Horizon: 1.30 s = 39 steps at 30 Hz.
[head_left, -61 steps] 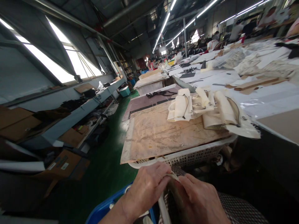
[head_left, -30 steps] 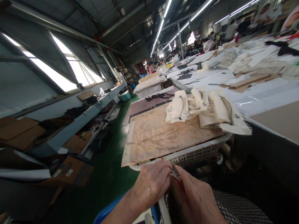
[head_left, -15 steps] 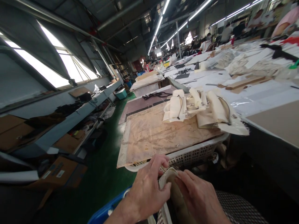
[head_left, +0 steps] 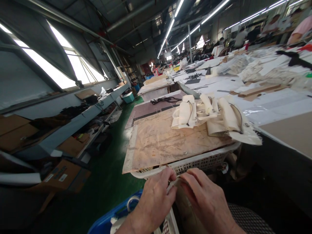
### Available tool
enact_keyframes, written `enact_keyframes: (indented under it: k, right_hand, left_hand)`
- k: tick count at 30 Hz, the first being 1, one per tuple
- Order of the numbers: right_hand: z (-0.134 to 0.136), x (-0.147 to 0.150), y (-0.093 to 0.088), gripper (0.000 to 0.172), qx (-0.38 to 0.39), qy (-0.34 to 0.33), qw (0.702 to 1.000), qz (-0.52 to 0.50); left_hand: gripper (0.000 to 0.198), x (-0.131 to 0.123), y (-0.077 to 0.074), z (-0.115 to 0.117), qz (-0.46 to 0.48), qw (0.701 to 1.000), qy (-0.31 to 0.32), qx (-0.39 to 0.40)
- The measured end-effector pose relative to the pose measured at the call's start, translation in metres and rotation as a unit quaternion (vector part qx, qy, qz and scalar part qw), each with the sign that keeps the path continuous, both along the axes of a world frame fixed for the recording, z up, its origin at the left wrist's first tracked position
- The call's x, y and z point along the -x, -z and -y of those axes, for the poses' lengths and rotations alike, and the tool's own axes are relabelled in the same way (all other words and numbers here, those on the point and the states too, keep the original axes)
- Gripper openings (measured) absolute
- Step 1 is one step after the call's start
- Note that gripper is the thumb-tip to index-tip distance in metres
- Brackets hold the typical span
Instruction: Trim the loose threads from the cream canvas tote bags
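Both hands meet at the bottom centre over a cream fabric piece [head_left: 186,203]. My left hand [head_left: 157,195] pinches the upper left edge of the fabric between thumb and fingers. My right hand [head_left: 206,198] has its fingers closed on the same edge, just right of the left fingertips; the palm hides part of the piece. Beyond them a stained brown board [head_left: 156,143] rests on a white plastic basket [head_left: 204,161]. Cream sewn pieces with dark cords [head_left: 186,113] lie on the board's right end.
A blue bin [head_left: 104,221] holding white items stands at lower left. To the right is a long white table [head_left: 219,84] with fabric and plastic. Left of the green floor [head_left: 104,182] are a shelf [head_left: 80,118] and a cardboard box [head_left: 63,177]. Several people are in the background.
My hands have closed in on the fabric's edge, and its raised curved rim is now lower and mostly covered by the fingers. The view has shifted slightly.
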State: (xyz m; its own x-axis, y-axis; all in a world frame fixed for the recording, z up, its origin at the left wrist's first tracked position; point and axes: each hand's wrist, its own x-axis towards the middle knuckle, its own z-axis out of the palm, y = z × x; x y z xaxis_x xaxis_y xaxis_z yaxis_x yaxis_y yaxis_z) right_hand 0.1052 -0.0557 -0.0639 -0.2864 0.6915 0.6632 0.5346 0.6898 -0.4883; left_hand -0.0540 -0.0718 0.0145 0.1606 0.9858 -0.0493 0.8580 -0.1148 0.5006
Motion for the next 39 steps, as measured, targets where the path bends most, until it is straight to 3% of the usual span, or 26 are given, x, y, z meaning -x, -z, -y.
enact_keyframes:
  k: [5,15,25,39]
  right_hand:
    - [0.0,0.0,-0.006,0.025,-0.046,-0.004,0.999,0.001]
    - [-0.007,0.005,-0.003,0.027,-0.017,0.044,0.999,0.028]
    - [-0.01,0.001,-0.013,0.021,-0.087,-0.064,0.994,0.02]
    - [-0.015,0.001,0.0,0.014,-0.068,-0.092,0.993,-0.021]
  left_hand:
    - [0.018,-0.001,0.001,0.003,0.006,1.0,-0.001,-0.01]
    - [0.016,-0.001,0.002,0.004,0.026,1.0,0.004,-0.006]
    - [0.017,0.004,0.002,0.001,0.056,0.998,-0.011,0.001]
    - [0.012,0.009,0.006,-0.008,0.031,1.0,0.003,0.001]
